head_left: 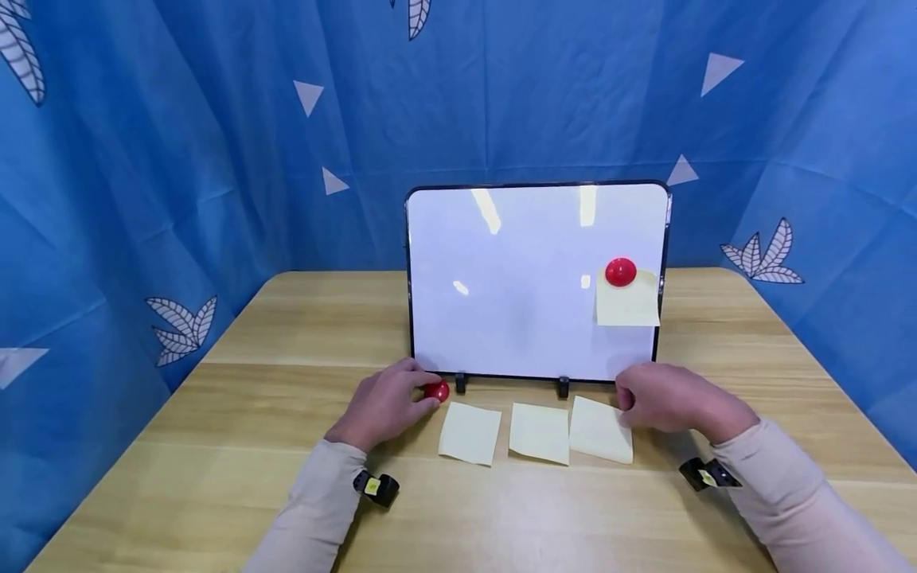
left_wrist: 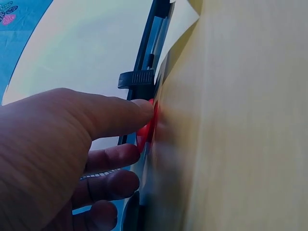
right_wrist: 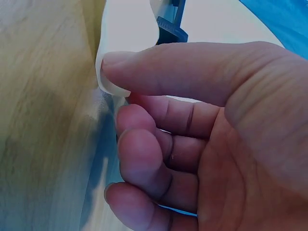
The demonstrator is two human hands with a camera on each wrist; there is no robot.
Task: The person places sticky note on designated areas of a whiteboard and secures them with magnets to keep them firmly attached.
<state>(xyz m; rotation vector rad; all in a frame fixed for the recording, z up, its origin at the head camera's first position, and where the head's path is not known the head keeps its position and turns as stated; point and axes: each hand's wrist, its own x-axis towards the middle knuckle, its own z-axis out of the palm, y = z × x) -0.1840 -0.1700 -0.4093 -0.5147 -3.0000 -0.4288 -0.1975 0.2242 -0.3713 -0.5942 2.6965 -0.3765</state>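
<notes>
While your left hand point(head_left: 387, 406) is pinching the red magnet point(head_left: 438, 391) at the frame's lower centre, your right hand point(head_left: 662, 398) is pinching the rightmost loose note point(head_left: 600, 430), lower right of centre, probably because its edge is curling within reach. Each grip is holding narrow, thumb against fingers, both hands slanting inward.

free room on the tabletop point(head_left: 530, 517) nearside of the notes point(head_left: 540, 433), whiteboard point(head_left: 516, 286) a barrier behind them
</notes>
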